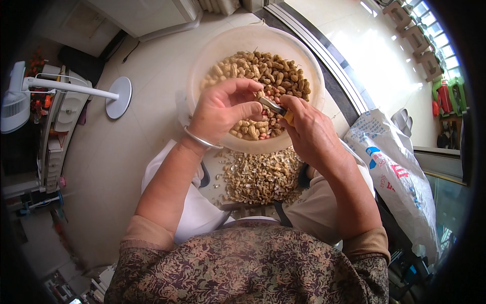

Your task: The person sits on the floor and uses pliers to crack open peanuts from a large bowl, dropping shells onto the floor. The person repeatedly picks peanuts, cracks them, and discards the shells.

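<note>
My right hand [313,127] grips a pair of pliers [271,105] with metal jaws and a yellow handle. At the jaws' tip is an unshelled peanut [260,93], which the fingertips of my left hand [224,108] hold. The left thumb is apart from it, below. Both hands are over a wide, pale plastic basin [243,38]. Whole peanuts in their shells [279,72] fill its far part. Reddish shelled kernels [271,127] lie in the middle and near part, beside a few more whole peanuts [252,131].
Broken peanut shells [262,176] are heaped on the tiled floor between my feet. A white woven sack [395,167] with printing stands at the right. To the left is a white fan with a round base [119,97]. A sliding-door track [319,57] runs past the basin.
</note>
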Available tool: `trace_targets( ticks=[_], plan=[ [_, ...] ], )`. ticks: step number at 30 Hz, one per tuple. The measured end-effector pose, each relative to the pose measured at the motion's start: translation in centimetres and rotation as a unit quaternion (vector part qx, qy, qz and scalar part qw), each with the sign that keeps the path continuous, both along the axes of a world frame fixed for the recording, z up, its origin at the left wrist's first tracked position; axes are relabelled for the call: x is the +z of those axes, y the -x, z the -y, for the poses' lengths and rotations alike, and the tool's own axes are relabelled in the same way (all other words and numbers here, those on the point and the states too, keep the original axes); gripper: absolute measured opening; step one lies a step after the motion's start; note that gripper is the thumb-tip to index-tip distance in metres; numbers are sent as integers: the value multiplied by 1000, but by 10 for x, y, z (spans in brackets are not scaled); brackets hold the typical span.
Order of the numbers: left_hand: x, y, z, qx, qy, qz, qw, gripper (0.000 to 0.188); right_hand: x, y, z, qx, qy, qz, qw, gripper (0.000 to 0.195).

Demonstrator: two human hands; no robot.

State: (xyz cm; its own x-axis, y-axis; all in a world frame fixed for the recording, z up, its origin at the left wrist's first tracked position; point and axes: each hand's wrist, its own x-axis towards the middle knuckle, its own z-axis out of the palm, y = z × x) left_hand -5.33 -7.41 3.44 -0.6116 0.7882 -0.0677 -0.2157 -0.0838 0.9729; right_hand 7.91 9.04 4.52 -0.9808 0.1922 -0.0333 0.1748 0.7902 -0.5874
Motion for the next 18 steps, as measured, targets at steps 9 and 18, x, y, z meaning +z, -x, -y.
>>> trace_targets(
  ticks=[9, 18],
  plan=[
    [4, 0, 1, 1, 40, -4, 999, 32, 1, 0, 1, 14, -44, 4, 999, 28],
    [7, 0, 3, 23, 4, 30, 999, 30, 1, 3, 7, -1, 22, 10, 1000, 24]
  ],
)
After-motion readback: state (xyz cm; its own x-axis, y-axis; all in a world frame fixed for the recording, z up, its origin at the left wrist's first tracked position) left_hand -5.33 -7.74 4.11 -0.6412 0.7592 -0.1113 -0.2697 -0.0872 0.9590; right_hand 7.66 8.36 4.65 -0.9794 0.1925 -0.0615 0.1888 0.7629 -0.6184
